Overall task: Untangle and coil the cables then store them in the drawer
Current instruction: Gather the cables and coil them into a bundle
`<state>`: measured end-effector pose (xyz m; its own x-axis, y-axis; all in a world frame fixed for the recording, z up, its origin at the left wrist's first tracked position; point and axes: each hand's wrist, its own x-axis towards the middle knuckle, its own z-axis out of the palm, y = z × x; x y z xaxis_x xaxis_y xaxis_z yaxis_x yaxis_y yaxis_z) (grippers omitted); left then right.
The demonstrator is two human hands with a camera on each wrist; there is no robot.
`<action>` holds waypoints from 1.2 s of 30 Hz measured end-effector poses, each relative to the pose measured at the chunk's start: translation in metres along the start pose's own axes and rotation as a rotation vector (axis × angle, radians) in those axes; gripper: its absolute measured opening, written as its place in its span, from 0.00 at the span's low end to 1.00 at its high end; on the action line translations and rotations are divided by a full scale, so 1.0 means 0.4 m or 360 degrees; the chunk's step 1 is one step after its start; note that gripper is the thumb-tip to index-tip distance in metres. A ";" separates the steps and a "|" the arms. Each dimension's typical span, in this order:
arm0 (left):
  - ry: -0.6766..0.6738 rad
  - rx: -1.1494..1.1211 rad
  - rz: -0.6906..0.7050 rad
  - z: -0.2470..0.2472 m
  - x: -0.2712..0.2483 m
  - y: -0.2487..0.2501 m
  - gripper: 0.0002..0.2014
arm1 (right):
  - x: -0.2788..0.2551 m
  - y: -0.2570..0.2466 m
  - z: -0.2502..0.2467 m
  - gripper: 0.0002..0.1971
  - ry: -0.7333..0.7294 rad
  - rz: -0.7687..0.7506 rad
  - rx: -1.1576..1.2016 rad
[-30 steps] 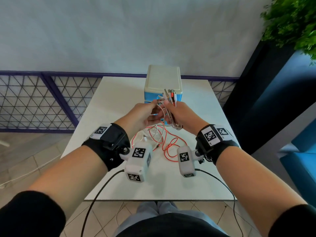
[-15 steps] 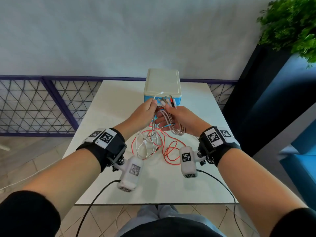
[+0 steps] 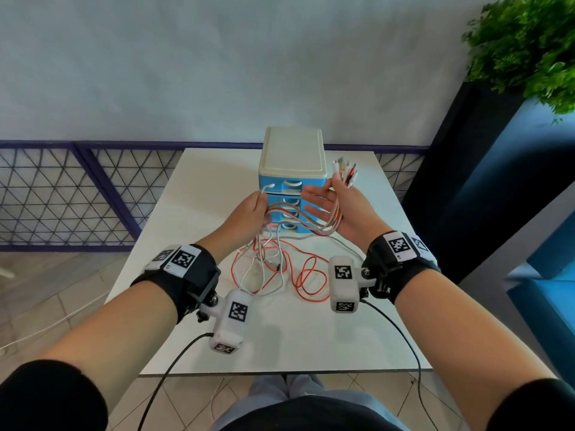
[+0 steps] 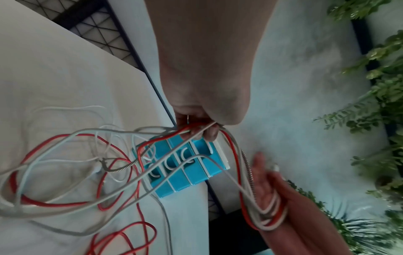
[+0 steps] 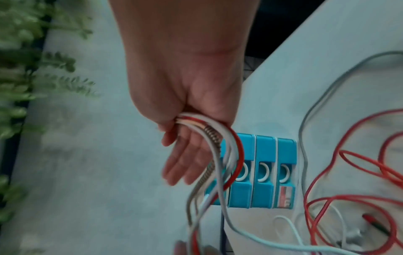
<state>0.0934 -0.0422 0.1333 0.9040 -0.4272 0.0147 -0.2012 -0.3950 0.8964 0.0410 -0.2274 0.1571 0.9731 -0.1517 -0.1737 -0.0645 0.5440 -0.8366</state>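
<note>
Head view: my left hand (image 3: 249,209) pinches a few strands of the cables (image 3: 277,262), fingers curled round them, one white plug poking up above the knuckles. My right hand (image 3: 339,209) has its fingers spread straight, while the thumb seems to clamp a bunch of plug ends against the palm, though blur makes that unsure. Loops sag between both hands; the rest lies tangled on the table (image 3: 174,231) before the drawer unit (image 3: 292,150).

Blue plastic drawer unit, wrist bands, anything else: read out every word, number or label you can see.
No readable words or numbers.
Blue plastic drawer unit: red and white sticker on one drawer, too blurred to read.
Wrist-band and camera squares: black-and-white coded patterns, no text.
</note>
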 end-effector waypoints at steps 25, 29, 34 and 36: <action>0.0044 0.0752 0.0481 0.016 -0.026 0.050 0.12 | 0.017 0.013 0.036 0.19 -0.0249 0.0000 -0.0209; -0.0145 0.0945 0.0411 0.007 -0.043 0.058 0.14 | 0.019 0.025 0.025 0.17 -0.0246 0.0003 -0.0270; -0.0147 0.0925 0.0371 0.001 -0.047 0.051 0.12 | 0.019 0.022 0.038 0.14 -0.0257 -0.0010 -0.0159; 0.0074 0.0944 0.0416 -0.002 -0.045 0.047 0.08 | 0.020 0.017 0.045 0.13 -0.0281 -0.0034 -0.0145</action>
<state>0.0738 -0.0411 0.1502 0.8098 -0.5397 0.2300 -0.5788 -0.6706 0.4640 0.0524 -0.2101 0.1592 0.9976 -0.0110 -0.0681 -0.0553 0.4640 -0.8841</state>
